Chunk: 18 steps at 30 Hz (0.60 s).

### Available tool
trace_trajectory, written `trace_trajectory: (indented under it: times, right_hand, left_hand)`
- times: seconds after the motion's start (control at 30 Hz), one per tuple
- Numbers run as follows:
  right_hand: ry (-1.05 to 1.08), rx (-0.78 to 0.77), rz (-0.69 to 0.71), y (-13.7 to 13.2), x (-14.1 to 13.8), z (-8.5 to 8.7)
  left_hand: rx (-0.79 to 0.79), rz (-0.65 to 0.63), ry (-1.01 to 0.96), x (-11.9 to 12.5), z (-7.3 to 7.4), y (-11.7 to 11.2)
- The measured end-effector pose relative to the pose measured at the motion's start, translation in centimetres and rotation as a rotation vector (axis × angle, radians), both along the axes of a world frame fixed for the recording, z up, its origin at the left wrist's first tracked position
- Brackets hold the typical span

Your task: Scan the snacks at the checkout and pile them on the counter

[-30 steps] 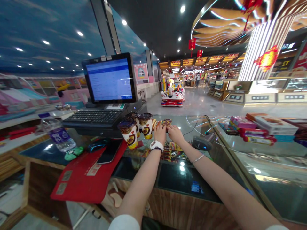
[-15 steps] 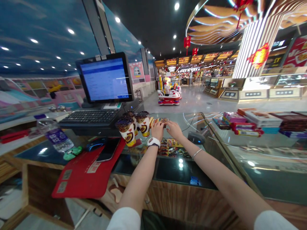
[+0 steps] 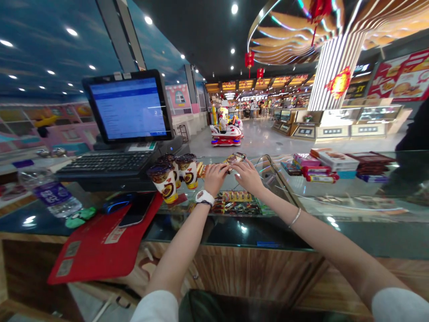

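My left hand (image 3: 215, 178), with a white watch at the wrist, rests low over the glass counter (image 3: 187, 209). Its fingers are bent together beside a row of small snack packets (image 3: 200, 169); what lies under them is hidden. Just to its right, my right hand (image 3: 250, 178) grips a shiny brown-and-gold snack packet (image 3: 235, 157), tilted up at its far end. The two hands' fingertips nearly meet at the packet's near end. Left of them stand several dark-lidded paper cups (image 3: 163, 184) with a yellow base.
A monitor (image 3: 129, 107) and keyboard (image 3: 97, 164) stand left. In front lie a phone (image 3: 138, 210), a mouse (image 3: 117, 202) and a red mat (image 3: 100, 250), beside a water bottle (image 3: 53, 192). Boxed sweets (image 3: 335, 160) are stacked right. A wire stand (image 3: 273, 172) is behind my right hand.
The view has swung to the right. My right hand has lifted a snack packet's far end up from the row; my left hand stays close beside it.
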State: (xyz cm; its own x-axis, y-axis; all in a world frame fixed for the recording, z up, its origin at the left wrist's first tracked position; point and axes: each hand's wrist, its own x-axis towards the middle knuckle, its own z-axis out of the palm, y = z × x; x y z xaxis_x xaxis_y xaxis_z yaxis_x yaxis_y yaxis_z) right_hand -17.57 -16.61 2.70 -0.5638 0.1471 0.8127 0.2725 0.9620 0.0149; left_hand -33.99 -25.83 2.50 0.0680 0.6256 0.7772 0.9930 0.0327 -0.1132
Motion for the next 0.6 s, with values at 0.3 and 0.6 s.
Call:
trace_trajectory:
  times: [0.3, 0.6]
  right_hand:
    - [0.01, 0.013, -0.015, 5.7, 8.9, -0.7]
    - [-0.009, 0.012, 0.034, 6.7, 10.9, -1.6]
  left_hand:
    - [-0.046, -0.21, 0.07, 2.1, 0.0, 0.5]
    - [-0.009, -0.389, 0.118, 3.8, -0.2, 0.7]
